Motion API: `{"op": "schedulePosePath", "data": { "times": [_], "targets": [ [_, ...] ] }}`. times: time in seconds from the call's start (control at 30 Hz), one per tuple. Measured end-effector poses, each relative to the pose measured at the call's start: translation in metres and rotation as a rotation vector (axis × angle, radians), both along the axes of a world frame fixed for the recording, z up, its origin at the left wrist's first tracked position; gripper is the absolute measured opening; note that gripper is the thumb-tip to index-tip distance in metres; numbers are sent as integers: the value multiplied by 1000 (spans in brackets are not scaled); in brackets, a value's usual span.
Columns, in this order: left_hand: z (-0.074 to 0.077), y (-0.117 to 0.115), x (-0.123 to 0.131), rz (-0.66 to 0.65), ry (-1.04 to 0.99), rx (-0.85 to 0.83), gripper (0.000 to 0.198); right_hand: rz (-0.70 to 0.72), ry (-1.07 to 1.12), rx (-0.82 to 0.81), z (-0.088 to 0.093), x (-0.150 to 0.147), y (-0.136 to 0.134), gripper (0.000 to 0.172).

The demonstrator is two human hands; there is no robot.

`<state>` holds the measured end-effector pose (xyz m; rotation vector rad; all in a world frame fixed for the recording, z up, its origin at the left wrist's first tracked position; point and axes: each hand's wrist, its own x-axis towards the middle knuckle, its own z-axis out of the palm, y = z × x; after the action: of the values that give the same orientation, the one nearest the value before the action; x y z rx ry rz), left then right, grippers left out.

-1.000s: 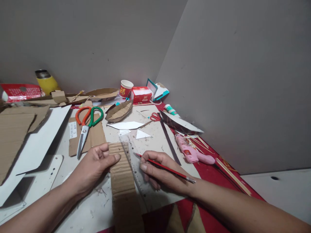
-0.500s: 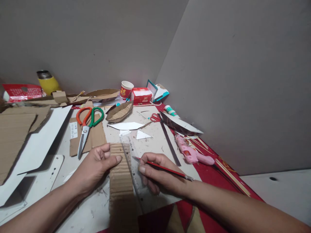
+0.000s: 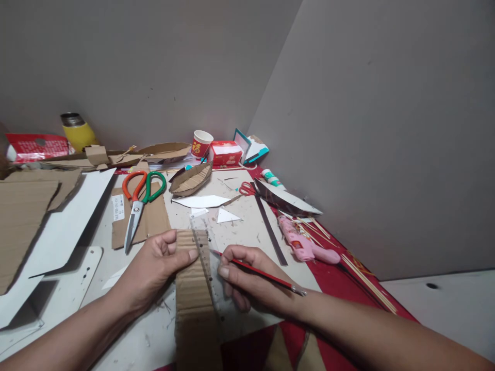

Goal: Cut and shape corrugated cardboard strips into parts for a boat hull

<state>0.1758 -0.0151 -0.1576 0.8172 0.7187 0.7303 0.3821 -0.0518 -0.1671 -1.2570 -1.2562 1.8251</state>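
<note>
My left hand (image 3: 160, 268) is closed on a strip of corrugated cardboard (image 3: 193, 293), its thumb lying on top. A clear plastic ruler (image 3: 207, 257) lies slantwise over the strip's right side, close to the left thumb tip. My right hand (image 3: 251, 278) grips a slim red pencil (image 3: 266, 273) with a silvery end. The pencil's point is over the ruler, pointing left; whether it touches cannot be told. My right fingers are at the ruler's right edge. Beyond the hands lie a pointed white paper piece (image 3: 204, 201) and a small cardboard boat shape (image 3: 192, 179).
Large scissors (image 3: 137, 206) rest on cardboard at the left. A pink glue gun (image 3: 305, 242), thin sticks (image 3: 367, 283) and small red scissors (image 3: 247, 189) lie on the right. Cardboard sheets (image 3: 27, 216) cover the far left. A paper cup (image 3: 201, 144) and yellow bottle (image 3: 79, 133) stand behind.
The ruler has shifted left and now overlaps more of the cardboard strip. My right hand and the pencil have moved slightly left with it. My left hand keeps its hold.
</note>
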Motion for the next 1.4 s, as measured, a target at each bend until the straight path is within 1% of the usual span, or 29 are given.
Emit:
{"op": "schedulePosePath", "data": {
  "times": [0.17, 0.3, 0.63, 0.8, 1.07, 1.4],
  "targets": [
    [-2, -1, 1, 12, -7, -7, 28, 5, -19, 19, -1, -1, -1, 42],
    [0, -1, 0, 29, 25, -17, 28, -3, -17, 14, -2, -2, -2, 42],
    [2, -2, 0, 48, 85, 9, 24, -27, 0, -10, -4, -2, -1, 35],
    [0, -1, 1, 37, 81, 1, 26, -14, 3, 9, -5, -2, -1, 33],
    [3, -3, 3, -1, 54, 9, 24, -1, 7, 50, -4, -1, -1, 30],
    [1, -3, 2, -9, 37, 0, 24, 0, -23, 78, -1, -2, -2, 32]
  ]
}}
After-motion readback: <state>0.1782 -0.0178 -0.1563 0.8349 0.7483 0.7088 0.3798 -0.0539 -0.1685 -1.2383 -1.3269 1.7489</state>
